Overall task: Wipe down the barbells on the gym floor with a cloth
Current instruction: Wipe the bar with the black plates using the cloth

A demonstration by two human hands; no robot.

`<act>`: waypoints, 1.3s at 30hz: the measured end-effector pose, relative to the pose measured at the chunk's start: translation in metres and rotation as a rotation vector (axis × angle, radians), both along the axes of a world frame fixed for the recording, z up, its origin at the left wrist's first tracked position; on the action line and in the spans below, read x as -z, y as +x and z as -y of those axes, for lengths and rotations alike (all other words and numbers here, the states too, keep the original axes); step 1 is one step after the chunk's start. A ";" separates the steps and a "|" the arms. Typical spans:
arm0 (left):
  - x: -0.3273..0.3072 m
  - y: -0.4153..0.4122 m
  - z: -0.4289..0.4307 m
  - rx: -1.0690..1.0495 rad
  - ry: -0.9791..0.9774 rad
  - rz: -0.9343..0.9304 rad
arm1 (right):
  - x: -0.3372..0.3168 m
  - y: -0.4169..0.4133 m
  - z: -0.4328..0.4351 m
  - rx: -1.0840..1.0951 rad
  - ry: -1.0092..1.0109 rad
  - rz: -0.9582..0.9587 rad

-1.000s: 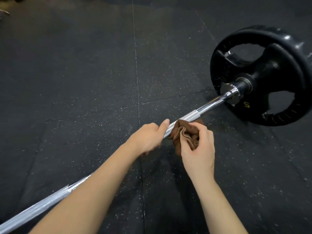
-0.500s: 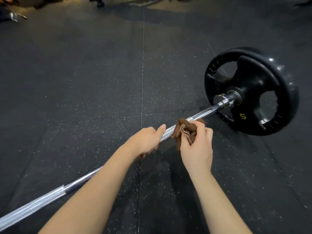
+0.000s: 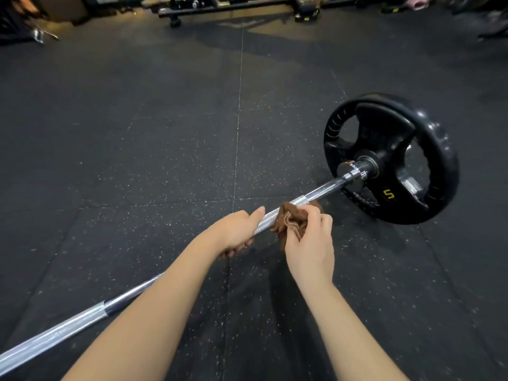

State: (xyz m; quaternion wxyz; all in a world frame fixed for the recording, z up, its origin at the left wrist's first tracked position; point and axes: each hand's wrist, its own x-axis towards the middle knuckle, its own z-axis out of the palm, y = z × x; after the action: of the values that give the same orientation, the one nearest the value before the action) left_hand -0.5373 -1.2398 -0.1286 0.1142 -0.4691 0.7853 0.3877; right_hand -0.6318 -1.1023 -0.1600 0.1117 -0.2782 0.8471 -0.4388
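The bar (image 3: 324, 188) rests on the floor (image 3: 137, 133), its long axis running from lower left up to the right, where a black plate (image 3: 428, 149) stands on edge. The left hand (image 3: 236, 229) wraps the knurled part, and the right hand (image 3: 310, 248) pinches a bunched brown cloth (image 3: 288, 220) around the bar just beside it — both as a second ago. Only the view has tipped up, showing a rack (image 3: 233, 6). The chrome shines, and the plate bears a yellow 5.

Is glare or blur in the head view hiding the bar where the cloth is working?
Head view, centre: no; the knurling on the barbell beside the cloth is sharp, and glare streaks only its smooth lower-left stretch. Head view, top edge: the racks are blurred and bowed by the wide lens.
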 end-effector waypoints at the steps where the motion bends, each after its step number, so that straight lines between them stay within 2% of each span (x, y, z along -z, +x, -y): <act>1: 0.000 0.000 0.001 -0.004 0.010 -0.002 | 0.002 0.007 0.001 -0.022 0.006 0.018; 4: -0.001 -0.001 0.003 -0.016 0.049 -0.012 | 0.005 0.022 -0.002 -0.114 0.031 0.076; 7: 0.000 0.000 0.004 -0.016 0.057 -0.029 | 0.003 0.017 -0.007 -0.142 0.036 0.048; 12: -0.001 0.001 0.003 -0.021 0.016 -0.013 | 0.003 -0.014 -0.004 0.041 -0.049 0.080; 15: -0.001 0.000 0.003 -0.035 0.047 -0.004 | 0.004 -0.009 0.004 0.065 -0.037 0.066; 23: 0.003 0.002 0.010 -0.051 0.108 -0.021 | -0.001 0.010 -0.002 -0.135 0.003 0.075; 27: 0.003 0.003 0.009 -0.033 0.137 -0.010 | -0.007 -0.016 -0.004 0.067 -0.135 0.151; 31: 0.002 0.002 0.006 -0.031 0.156 0.009 | -0.011 -0.016 0.003 0.116 -0.094 0.121; 39: 0.001 0.003 0.003 -0.033 0.198 -0.067 | -0.008 0.035 -0.003 -0.114 -0.044 0.130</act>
State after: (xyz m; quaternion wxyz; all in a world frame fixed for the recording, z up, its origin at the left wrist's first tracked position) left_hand -0.5343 -1.2428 -0.1296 0.1273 -0.4550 0.7387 0.4808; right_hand -0.5970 -1.0996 -0.1518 0.1852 -0.2991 0.8110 -0.4674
